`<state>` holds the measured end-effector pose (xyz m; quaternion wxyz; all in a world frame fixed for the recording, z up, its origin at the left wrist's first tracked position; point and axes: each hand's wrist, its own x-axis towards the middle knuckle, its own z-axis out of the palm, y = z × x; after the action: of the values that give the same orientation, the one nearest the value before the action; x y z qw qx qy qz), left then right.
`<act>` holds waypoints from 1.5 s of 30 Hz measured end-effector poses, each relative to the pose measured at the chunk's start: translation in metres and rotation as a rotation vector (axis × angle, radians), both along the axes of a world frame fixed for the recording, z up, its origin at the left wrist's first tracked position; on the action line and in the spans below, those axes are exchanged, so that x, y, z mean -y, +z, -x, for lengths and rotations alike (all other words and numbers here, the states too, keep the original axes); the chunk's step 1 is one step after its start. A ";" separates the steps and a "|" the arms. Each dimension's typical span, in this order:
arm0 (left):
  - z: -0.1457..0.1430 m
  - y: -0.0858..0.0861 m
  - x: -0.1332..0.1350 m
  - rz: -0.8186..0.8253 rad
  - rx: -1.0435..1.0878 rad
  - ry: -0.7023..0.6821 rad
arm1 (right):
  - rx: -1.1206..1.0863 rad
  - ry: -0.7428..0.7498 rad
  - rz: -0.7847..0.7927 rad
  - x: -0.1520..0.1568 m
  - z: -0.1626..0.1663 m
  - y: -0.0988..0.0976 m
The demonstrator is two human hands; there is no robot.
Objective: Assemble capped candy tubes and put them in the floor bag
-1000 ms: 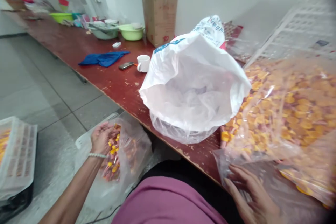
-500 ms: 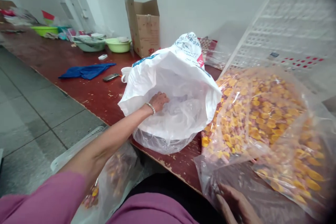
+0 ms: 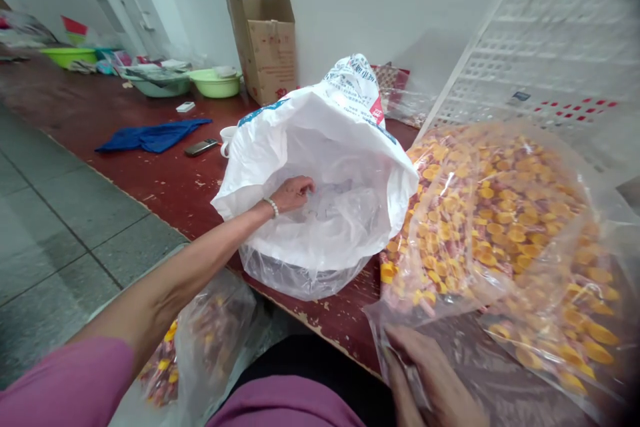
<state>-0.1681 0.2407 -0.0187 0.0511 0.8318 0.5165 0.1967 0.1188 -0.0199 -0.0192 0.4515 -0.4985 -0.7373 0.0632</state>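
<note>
My left hand (image 3: 294, 194), with a bead bracelet at the wrist, reaches into the wide mouth of a white woven sack (image 3: 255, 170) that has a clear plastic liner (image 3: 345, 217). Its fingers are curled together near the crumpled liner; what they hold, if anything, is hidden. At the lower right, my right hand (image 3: 430, 373) pinches the edge of a large clear plastic bag (image 3: 440, 327) between thumb and fingers. Inside that bag lie many small pink pieces with yellow round caps (image 3: 505, 213).
On the red table (image 3: 170, 193) are a blue cloth (image 3: 153, 137), a phone (image 3: 201, 147), a white mug (image 3: 227, 140), green basins (image 3: 216, 83) and a cardboard box (image 3: 273, 53). A white perforated crate (image 3: 540, 47) leans at right. Another filled bag (image 3: 215, 327) sits below the table edge.
My right hand has moved up and left along the plastic bag's edge. My left hand stays inside the sack, its fingers still curled. The whole view has shifted slightly.
</note>
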 end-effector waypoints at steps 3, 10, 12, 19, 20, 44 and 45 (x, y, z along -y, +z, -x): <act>-0.015 -0.002 -0.007 0.051 -0.005 -0.078 | 0.009 0.154 -0.018 -0.054 0.048 0.019; -0.014 -0.008 -0.009 0.126 0.063 -0.081 | 0.279 0.015 0.302 -0.205 0.115 0.000; -0.005 -0.006 -0.002 0.144 0.135 -0.042 | 0.321 -0.010 0.343 -0.224 0.113 -0.010; 0.015 -0.005 0.035 0.273 0.557 0.113 | 0.266 -0.036 0.438 -0.239 0.104 -0.021; 0.015 -0.006 0.040 0.298 0.635 0.125 | 0.221 -0.027 0.441 -0.238 0.104 -0.020; -0.027 0.017 0.125 0.652 1.332 -0.144 | -0.275 0.344 0.458 -0.140 0.112 0.022; -0.030 0.016 0.127 0.656 1.357 -0.123 | -0.235 0.330 0.453 -0.138 0.112 0.021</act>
<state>-0.1380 0.1139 -0.0023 0.6137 0.4976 0.3564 0.4988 0.0069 0.1182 0.0020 0.3946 -0.4492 -0.7184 0.3556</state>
